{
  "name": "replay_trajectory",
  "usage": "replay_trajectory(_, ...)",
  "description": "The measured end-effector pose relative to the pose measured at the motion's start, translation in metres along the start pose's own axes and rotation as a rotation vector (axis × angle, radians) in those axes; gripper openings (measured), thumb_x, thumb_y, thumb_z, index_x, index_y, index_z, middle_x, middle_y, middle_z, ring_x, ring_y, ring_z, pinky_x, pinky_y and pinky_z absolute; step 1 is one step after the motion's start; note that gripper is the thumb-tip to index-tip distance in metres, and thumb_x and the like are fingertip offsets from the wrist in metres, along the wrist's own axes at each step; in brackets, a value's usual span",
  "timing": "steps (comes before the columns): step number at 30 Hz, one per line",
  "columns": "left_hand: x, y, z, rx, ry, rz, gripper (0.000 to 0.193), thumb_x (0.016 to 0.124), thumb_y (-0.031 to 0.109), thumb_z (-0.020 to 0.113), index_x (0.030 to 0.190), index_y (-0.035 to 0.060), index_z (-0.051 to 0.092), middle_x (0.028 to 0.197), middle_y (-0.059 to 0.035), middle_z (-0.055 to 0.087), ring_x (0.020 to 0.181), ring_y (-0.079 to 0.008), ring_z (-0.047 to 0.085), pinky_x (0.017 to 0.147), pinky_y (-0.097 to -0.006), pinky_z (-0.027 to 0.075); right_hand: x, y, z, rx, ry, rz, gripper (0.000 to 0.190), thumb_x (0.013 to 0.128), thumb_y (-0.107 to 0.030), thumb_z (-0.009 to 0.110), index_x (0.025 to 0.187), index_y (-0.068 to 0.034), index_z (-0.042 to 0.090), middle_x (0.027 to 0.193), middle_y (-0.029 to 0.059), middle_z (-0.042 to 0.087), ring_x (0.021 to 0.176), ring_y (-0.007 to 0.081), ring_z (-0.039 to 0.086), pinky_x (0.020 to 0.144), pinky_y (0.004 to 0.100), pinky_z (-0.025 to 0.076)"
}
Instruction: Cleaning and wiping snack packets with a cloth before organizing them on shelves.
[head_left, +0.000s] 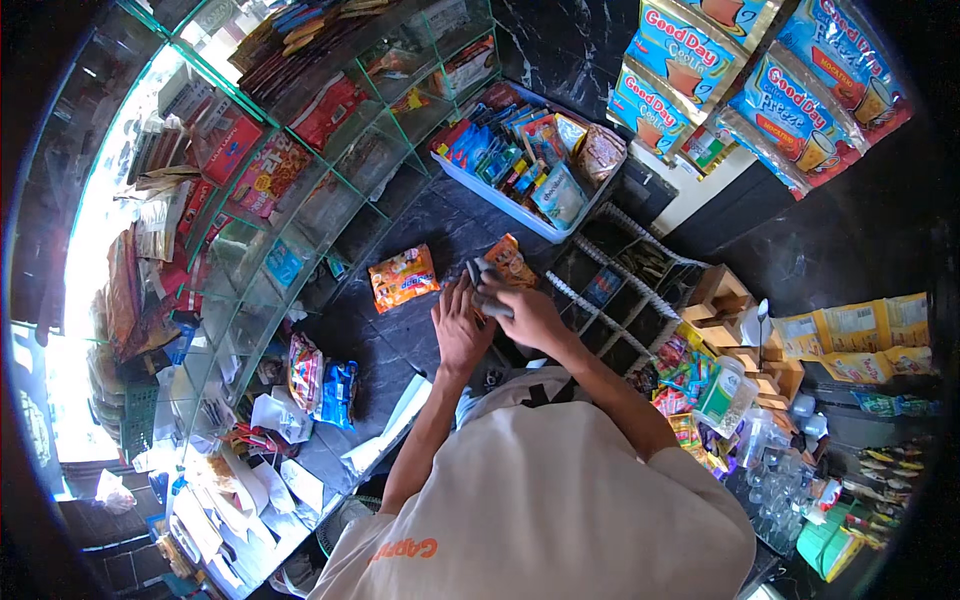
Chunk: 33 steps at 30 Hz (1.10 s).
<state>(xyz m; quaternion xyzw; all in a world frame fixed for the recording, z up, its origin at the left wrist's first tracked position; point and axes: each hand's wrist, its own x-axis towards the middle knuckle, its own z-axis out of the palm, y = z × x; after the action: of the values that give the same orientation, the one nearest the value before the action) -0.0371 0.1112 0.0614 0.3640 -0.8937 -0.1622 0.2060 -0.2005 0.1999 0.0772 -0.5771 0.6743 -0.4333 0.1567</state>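
Observation:
My right hand (529, 315) grips a bunched grey cloth (489, 292) above the dark counter. Close beside it, my left hand (457, 322) has its fingers stretched forward, touching or nearly touching the cloth. A bit of orange shows between the hands; most of it is hidden. Just beyond the cloth lies an orange snack packet (511, 259), its near end partly covered. Another orange packet (403, 277) lies flat on the black marbled counter (390, 337), left of my left hand.
A pale plastic bin (495, 196) full of sachets stands ahead. Glass shelving (315, 187) with packaged goods curves along the left. At right are a divided black-and-white basket (600, 292) and a wooden rack (720, 300). Coffee sachet strips (682, 67) hang at upper right.

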Motion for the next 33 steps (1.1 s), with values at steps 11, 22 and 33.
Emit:
replay_trajectory(11,0.002,0.004,-0.016,-0.050,-0.003,0.069,0.074,0.089,0.031,0.086,0.155,0.0098,0.061,0.162,-0.0103,0.057,0.140,-0.0345,0.056,0.111,-0.0524,0.046,-0.018,0.043,-0.025,0.077,0.134,0.095,0.045,0.093,-0.003,0.073,0.138,-0.006,0.072,0.148,0.0135,0.070,0.122,0.0364,0.073,0.095,0.0428,0.063)
replay_trajectory(22,-0.011,0.007,-0.007,0.089,0.009,0.094,0.078,0.090,0.032,0.086,0.158,0.0080,0.058,0.164,-0.0114,0.054,0.134,-0.0346,0.058,0.107,-0.0509,0.046,-0.020,0.062,-0.005,0.002,0.263,0.299,0.034,0.094,-0.016,0.076,0.125,-0.003,0.075,0.100,0.0266,0.078,0.092,0.0451,0.077,0.079,0.0523,0.060)
replay_trajectory(33,0.000,0.004,-0.023,-0.040,-0.089,0.172,0.074,0.094,0.028,0.081,0.159,0.0067,0.053,0.170,-0.0161,0.047,0.153,-0.0385,0.047,0.118,-0.0533,0.041,-0.007,0.038,-0.043,0.089,0.343,0.305,0.027,0.101,-0.020,0.075,0.118,0.001,0.075,0.094,0.0227,0.078,0.082,0.0355,0.078,0.074,0.0453,0.058)
